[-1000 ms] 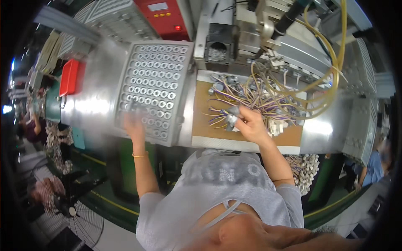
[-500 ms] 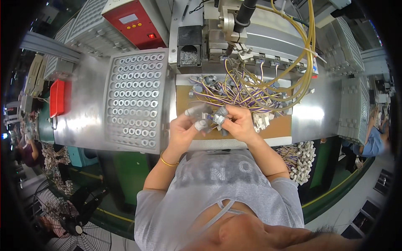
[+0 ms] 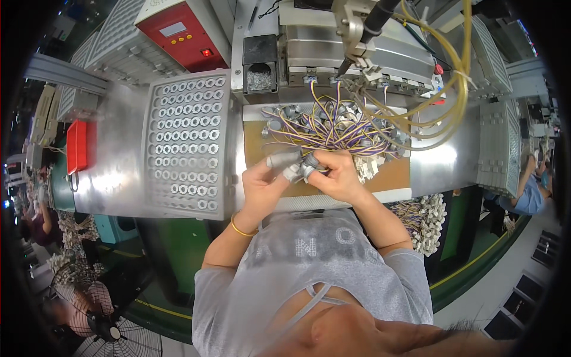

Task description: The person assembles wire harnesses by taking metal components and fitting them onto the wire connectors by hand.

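Note:
My left hand [image 3: 263, 181] and my right hand [image 3: 338, 177] meet low over the brown work mat, both with grey finger covers. The fingers of my right hand are closed on a small silvery round part [image 3: 308, 169]. Left thumb and fingers pinch in against its left side; what they grip there is hidden. Just beyond my hands lies a tangled heap of yellow, purple and white wires [image 3: 339, 134], with small round metal parts and white connectors [image 3: 370, 168] among them.
At left stands a tray [image 3: 148, 193] holding rows of metal rings. Behind are a red control box [image 3: 189, 35], a black bin [image 3: 260, 62] and a metal fixture [image 3: 309, 50] with wired parts. A tool arm [image 3: 372, 27] with yellow tubes [image 3: 467, 65] hangs above it.
The tool arm has shifted right along the fixture. My fingers have drawn closer together, and the small blue piece seen between them is now hidden. The view has moved slightly.

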{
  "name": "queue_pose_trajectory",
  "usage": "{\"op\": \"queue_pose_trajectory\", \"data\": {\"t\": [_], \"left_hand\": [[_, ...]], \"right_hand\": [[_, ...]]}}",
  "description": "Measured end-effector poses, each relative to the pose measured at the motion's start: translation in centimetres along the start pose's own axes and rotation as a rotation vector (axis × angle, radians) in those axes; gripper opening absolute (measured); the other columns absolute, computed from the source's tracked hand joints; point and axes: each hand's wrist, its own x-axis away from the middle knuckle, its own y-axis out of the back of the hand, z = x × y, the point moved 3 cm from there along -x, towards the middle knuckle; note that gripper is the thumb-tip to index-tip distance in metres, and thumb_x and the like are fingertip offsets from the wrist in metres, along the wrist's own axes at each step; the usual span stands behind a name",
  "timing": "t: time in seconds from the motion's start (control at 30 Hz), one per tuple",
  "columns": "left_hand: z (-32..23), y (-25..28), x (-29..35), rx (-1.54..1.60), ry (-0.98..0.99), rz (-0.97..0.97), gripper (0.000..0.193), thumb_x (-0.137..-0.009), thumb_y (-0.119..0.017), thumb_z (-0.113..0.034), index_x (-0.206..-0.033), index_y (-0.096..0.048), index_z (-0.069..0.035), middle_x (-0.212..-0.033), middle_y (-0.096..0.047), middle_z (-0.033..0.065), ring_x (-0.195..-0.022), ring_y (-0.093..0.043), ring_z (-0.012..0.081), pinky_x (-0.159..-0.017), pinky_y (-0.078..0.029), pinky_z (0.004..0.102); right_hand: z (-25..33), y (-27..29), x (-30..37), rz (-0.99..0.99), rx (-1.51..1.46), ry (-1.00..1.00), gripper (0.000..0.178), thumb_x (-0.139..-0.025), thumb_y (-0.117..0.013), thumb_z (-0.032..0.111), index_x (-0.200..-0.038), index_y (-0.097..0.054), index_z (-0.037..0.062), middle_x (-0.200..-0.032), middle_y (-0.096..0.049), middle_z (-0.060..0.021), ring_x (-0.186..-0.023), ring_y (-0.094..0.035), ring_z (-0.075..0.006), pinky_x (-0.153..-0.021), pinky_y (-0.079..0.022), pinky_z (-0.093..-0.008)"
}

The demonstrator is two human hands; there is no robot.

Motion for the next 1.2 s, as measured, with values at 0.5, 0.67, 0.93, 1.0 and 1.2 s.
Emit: {"op": "queue_pose_trajectory", "data": {"t": [0.5,0.67,0.93,1.0,1.2], "left_hand": [[-1.1,-1.4,0.0,-0.290,-0.194,0.030,0.032,-0.076,-0.059,0.003,-0.108,-0.054,0.004,-0.103,-0.058,0.0127,-0.087,-0.056,0.0153,-0.071,-0.047,0.0249],[-0.1,-0.9,-0.5,-0.016,0.006,0.048,0.025,-0.076,-0.059,0.001,-0.101,-0.058,0.003,-0.096,-0.060,0.0086,-0.080,-0.057,0.0134,-0.072,-0.046,0.0256],[0.6,-1.9,-2.2,0.352,0.225,0.012,0.019,-0.083,-0.053,-0.006,-0.099,-0.057,0.002,-0.081,-0.061,0.0093,-0.058,-0.055,0.0113,-0.047,-0.043,0.0195],[0.5,-2.6,-2.3,0.406,0.273,0.096,0.023,-0.082,-0.053,-0.007,-0.104,-0.054,0.002,-0.089,-0.060,0.0099,-0.061,-0.056,0.0118,-0.047,-0.044,0.0195],[3.7,-3.7,-3.2,-0.312,-0.116,0.148,0.038,-0.073,-0.060,-0.007,-0.110,-0.051,-0.002,-0.098,-0.055,0.0111,-0.068,-0.056,0.0192,-0.054,-0.045,0.0273]], "right_hand": [[0.5,1.6,0.5,-0.032,0.097,0.133,0.016,-0.062,-0.058,0.005,-0.056,-0.044,0.0006,-0.046,-0.037,-0.0049,-0.037,-0.035,-0.0113,-0.037,-0.026,-0.0269],[0.7,1.1,0.3,0.075,0.066,-0.004,0.012,-0.064,-0.056,0.004,-0.058,-0.047,0.0002,-0.046,-0.041,-0.0029,-0.040,-0.039,-0.0078,-0.038,-0.028,-0.0251],[-0.5,1.3,0.6,0.008,-0.135,-0.173,0.017,-0.074,-0.052,0.002,-0.089,-0.055,-0.0020,-0.060,-0.055,-0.0007,-0.056,-0.053,-0.0062,-0.049,-0.040,-0.0194],[-0.2,1.9,0.7,0.058,-0.295,-0.296,0.018,-0.075,-0.052,0.003,-0.092,-0.054,-0.0019,-0.062,-0.056,-0.0012,-0.058,-0.055,-0.0072,-0.051,-0.041,-0.0194],[-4.1,5.3,2.4,-0.216,-0.292,-0.453,0.020,-0.069,-0.052,0.001,-0.088,-0.058,-0.0026,-0.068,-0.059,-0.0036,-0.052,-0.052,-0.0064,-0.046,-0.044,-0.0201]]}}
